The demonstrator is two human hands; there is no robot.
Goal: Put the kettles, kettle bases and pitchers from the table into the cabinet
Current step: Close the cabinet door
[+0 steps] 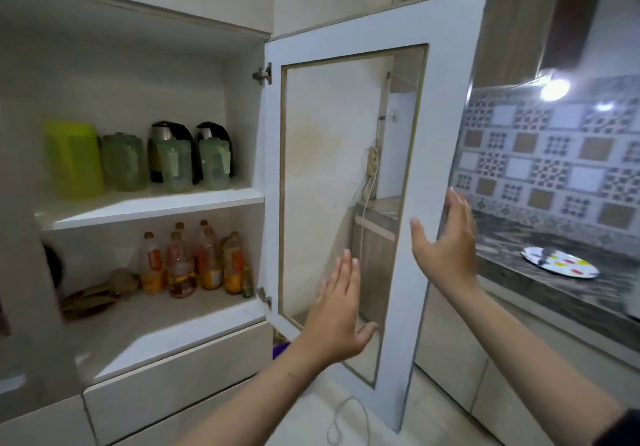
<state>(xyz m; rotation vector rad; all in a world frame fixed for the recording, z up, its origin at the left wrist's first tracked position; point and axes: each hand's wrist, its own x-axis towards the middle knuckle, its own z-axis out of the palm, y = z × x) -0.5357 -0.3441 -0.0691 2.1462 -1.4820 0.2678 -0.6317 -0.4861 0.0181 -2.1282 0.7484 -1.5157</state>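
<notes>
The white cabinet stands open. On its upper shelf a lime green pitcher stands at the left, with clear greenish pitchers beside it. Behind those, two black and steel kettles stand side by side. The glass-paned cabinet door swings out to the right. My left hand is flat and open in front of the door's glass pane. My right hand is open at the door's outer edge, fingers around it. Neither hand holds an object.
The lower shelf holds several oil and sauce bottles and brown packets at the left. A dark stone counter at the right carries a patterned plate. Drawers sit under the cabinet. A white cable lies on the floor.
</notes>
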